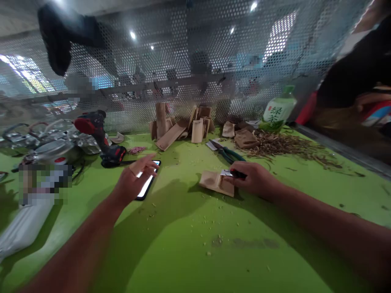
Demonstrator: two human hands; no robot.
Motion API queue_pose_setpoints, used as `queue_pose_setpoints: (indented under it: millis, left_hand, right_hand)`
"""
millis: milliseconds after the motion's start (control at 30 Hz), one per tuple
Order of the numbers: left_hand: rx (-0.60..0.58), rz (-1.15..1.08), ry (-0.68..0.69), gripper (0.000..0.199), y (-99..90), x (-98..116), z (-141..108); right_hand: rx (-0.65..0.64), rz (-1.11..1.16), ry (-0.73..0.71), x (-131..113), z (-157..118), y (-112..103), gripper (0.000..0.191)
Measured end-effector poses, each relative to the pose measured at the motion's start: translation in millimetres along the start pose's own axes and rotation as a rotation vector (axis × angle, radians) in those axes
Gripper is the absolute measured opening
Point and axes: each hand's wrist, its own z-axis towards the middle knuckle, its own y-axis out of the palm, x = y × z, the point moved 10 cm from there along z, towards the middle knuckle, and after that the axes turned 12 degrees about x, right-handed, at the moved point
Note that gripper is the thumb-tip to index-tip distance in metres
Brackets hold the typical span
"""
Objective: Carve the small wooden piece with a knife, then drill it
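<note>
My left hand [137, 174] hovers at a phone [146, 188] with a lit white screen, its fingers stretched over the right edge. Whether they touch the glass I cannot tell. In my right hand [256, 178] is a small knife [238, 173] with a black handle, its short bright blade pointing left. The blade lies over a split bamboo piece [210, 181], which has a ridge across its middle and rests on the green table [183, 244]. Just behind that hand lie pliers [227, 154] with green handles.
A cordless drill [102, 138] stands at left near metal pots [55, 148]. Bamboo pieces [174, 134] lean against the perforated screen [171, 81]. Brown shavings [284, 146] lie before a green tea bottle [278, 110]. A person [351, 77] is at far right.
</note>
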Motion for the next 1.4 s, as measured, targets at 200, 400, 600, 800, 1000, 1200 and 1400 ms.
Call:
queue_pose_setpoints:
  millis: [200,400,600,800,1000,1200,1400]
  left_hand:
    - [-0.203,0.083,-0.044,0.041,82.3,49,0]
    - [-0.278,0.106,-0.037,0.048,144.2,57,25]
    - [-0.463,0.090,-0.126,0.067,168.5,54,11]
    - [-0.377,0.135,-0.018,0.060,158.5,62,1]
    - [-0.333,0.112,-0.064,0.021,152.6,62,-5]
    - [-0.275,0.055,0.012,0.021,151.3,76,-6]
    - [-0.313,-0.037,-0.004,0.022,152.9,83,-8]
  right_hand:
    - [0.007,-0.013,-0.011,-2,2,2,0.013]
    - [0.104,0.029,0.005,-4,3,-13,0.021]
    - [0.294,0.030,0.093,8,5,-42,0.029]
    - [0.255,0.014,0.129,10,3,-39,0.029]
    - [0.105,0.105,0.103,-2,1,-22,0.035]
    - [-0.012,0.157,0.081,-15,-3,-9,0.026]
    - [0.106,0.134,0.017,-21,-3,-24,0.025]
